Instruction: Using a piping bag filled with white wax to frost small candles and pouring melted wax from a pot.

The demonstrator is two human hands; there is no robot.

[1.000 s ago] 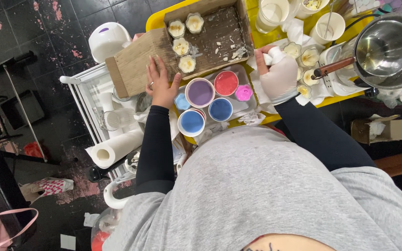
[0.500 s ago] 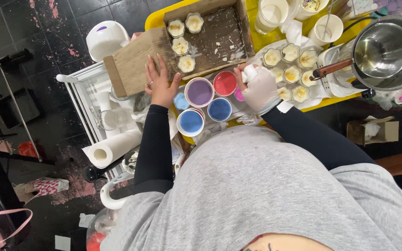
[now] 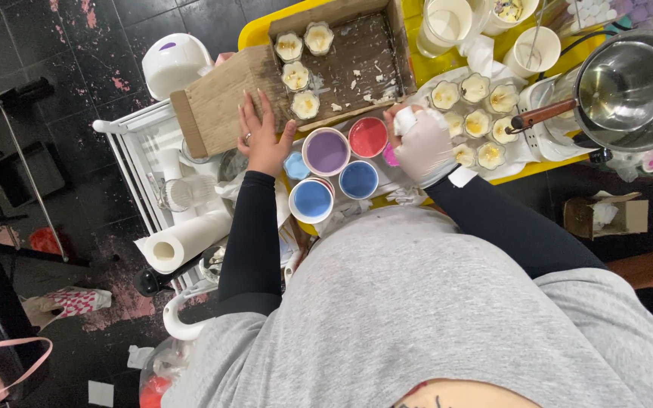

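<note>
The right hand (image 3: pixel 426 145), in a white glove, has its grip closed around a small white lump (image 3: pixel 405 119), most likely a wad of tissue or wax, though I cannot tell which. It is held just above the red cup (image 3: pixel 369 137), at that cup's right rim. The left hand (image 3: pixel 264 134) lies flat with fingers spread, its grip apart and clamped on nothing, pressing on the flap of the cardboard box (image 3: pixel 357 57) just left of the red cup.

Taking the red cup as the landmark: the purple cup (image 3: pixel 326 151) touches its left side, two blue cups (image 3: pixel 358 179) (image 3: pixel 312 200) sit just below it, and a small pink cup (image 3: pixel 390 156) is half hidden under the gloved hand. To the right of the red cup stand small flower-shaped candles (image 3: pixel 476 88) on white paper; four more (image 3: pixel 305 104) stand inside the box above it. Further right a steel pot (image 3: pixel 632 87) with a wooden handle sits on the yellow desk (image 3: pixel 255 32).

The cups are packed rim to rim with open coloured contents, so a drifting wrist could knock the red cup into its neighbours and mix or spill colour. The lump could drop into the red cup if the hold slackens. The gloved hand is also close to the candles, and a sleeve could brush them. The box overhangs the desk edge; if the left hand leans harder or lifts, it may tip.
</note>
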